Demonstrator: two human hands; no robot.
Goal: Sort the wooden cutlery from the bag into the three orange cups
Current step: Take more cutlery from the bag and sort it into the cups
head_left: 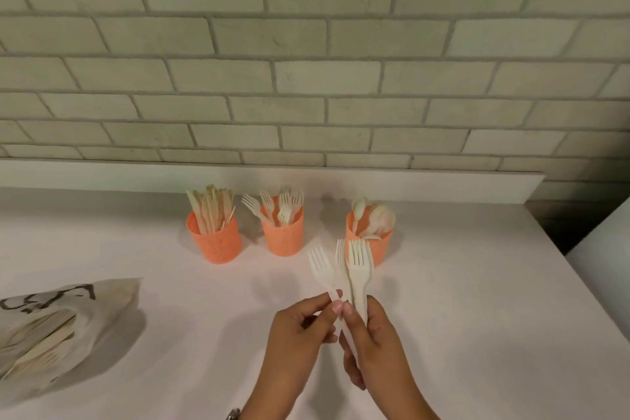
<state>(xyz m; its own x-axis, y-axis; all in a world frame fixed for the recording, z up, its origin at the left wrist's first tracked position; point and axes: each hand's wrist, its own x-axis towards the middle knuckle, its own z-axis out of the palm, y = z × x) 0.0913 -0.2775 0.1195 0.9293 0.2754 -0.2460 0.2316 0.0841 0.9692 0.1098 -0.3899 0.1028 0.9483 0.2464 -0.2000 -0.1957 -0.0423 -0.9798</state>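
1. Right hand, lower centre, nearest you: fingers curled round the handles of at least two forks, tines up, overlapping the spoon cup in the frame.
2. Left hand, touching the right: thumb and fingertips pinched on the handle of a single fork, splayed left of the pair.
3. Fork cup, middle of the row, centre of frame: your target. Square all the handles into one bundle, pass it to one hand, then lower it handle-first so the tines stand up like those already inside.
4. Knife cup, left of it, and spoon cup, right of it: avoid both. The spoon cup sits closest to your tines, so it is the likeliest misdrop.
5. Bag, lower left, lying on the counter: more cutlery shows inside, so the sorting looks unfinished.
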